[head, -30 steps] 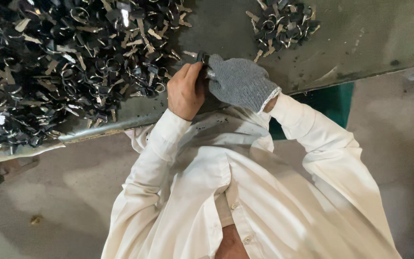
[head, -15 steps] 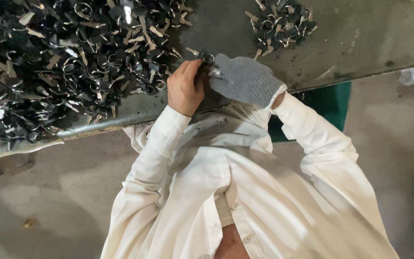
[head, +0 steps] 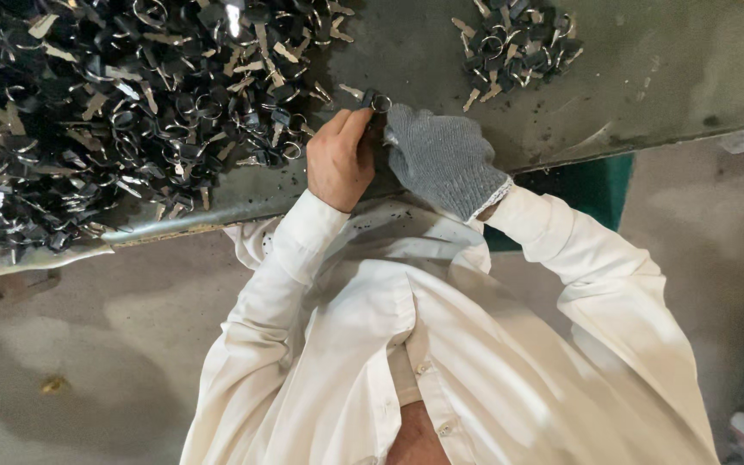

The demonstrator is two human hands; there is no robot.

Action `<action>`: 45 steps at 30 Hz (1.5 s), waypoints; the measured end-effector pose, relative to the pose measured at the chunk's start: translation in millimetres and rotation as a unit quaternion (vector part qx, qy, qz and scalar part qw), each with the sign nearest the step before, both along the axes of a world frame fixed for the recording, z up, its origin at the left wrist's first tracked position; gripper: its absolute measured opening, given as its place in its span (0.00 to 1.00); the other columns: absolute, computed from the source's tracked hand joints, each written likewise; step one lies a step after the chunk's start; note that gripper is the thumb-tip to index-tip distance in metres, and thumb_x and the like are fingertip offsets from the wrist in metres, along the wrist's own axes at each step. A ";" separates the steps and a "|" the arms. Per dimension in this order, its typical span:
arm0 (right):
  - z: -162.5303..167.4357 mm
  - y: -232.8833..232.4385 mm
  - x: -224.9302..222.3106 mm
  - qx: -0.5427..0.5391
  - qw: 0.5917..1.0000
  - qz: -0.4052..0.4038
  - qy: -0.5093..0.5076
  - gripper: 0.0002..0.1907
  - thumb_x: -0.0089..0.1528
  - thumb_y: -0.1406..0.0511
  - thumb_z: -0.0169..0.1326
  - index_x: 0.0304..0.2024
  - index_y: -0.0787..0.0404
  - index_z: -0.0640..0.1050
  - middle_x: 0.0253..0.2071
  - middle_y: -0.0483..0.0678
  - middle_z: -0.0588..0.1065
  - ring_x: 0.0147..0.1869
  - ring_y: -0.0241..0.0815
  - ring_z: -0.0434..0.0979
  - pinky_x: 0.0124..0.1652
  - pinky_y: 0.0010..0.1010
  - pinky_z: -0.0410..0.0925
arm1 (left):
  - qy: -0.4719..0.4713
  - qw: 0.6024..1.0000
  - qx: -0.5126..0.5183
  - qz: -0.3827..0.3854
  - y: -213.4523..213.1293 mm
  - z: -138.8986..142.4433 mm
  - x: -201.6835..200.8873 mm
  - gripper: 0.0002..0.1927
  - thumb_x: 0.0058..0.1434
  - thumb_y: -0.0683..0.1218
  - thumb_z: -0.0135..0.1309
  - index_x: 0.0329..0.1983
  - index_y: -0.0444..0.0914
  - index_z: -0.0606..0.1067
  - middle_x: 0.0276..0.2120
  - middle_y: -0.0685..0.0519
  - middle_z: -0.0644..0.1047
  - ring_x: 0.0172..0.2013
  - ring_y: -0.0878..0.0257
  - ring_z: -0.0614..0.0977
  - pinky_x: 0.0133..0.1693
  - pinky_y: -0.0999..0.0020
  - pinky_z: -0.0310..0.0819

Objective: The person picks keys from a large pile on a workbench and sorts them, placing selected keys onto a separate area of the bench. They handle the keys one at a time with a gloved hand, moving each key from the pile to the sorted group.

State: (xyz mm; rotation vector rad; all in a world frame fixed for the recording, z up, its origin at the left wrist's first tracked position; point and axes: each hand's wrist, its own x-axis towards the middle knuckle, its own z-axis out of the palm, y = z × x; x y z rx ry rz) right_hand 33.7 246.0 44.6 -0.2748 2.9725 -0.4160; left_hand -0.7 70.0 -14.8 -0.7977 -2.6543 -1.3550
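Note:
My bare left hand (head: 337, 159) and my right hand (head: 441, 155), in a grey knit glove, meet at the near edge of a metal table (head: 647, 77). Between their fingertips they pinch a small black-headed key (head: 368, 97) with a metal ring (head: 381, 103). The left fingers grip the key and the gloved fingers grip the ring. A large heap of black-headed keys and rings (head: 114, 112) lies just to the left of my left hand. A small pile of the same keys (head: 518, 43) sits farther back on the right.
The table's bent metal edge (head: 174, 228) runs along in front of my body. Below it is a concrete floor (head: 88, 362). A green object (head: 592, 194) stands under the table on the right. White sleeves cover both arms.
Both hands stay pressed together on the key and ring and have edged slightly farther onto the table. The piles have not moved.

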 end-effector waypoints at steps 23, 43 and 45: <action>13.8 24.2 4.0 -0.175 0.979 -0.068 0.076 0.20 0.65 0.59 0.64 0.52 0.59 0.72 0.43 0.56 0.78 0.43 0.59 0.82 0.41 0.46 0.73 | 0.068 0.994 -0.004 0.085 -33.5 37.9 7.2 0.22 0.63 0.34 0.61 0.60 0.34 0.71 0.52 0.41 0.72 0.52 0.42 0.76 0.52 0.52 0.72; -0.5 38.5 5.2 -0.299 0.943 -0.139 0.040 0.24 0.66 0.60 0.66 0.57 0.63 0.70 0.49 0.55 0.79 0.51 0.50 0.84 0.50 0.37 0.74 | -0.057 0.992 0.115 0.013 -35.8 41.9 6.3 0.18 0.64 0.31 0.60 0.56 0.35 0.76 0.46 0.48 0.78 0.42 0.56 0.83 0.44 0.67 0.78; -5.1 33.6 5.9 -0.364 0.926 -0.098 0.020 0.27 0.65 0.60 0.67 0.60 0.64 0.70 0.53 0.56 0.78 0.57 0.50 0.83 0.55 0.35 0.73 | -0.174 0.966 0.187 -0.033 -30.8 34.6 12.3 0.17 0.64 0.31 0.62 0.55 0.34 0.77 0.43 0.51 0.79 0.43 0.63 0.84 0.47 0.70 0.79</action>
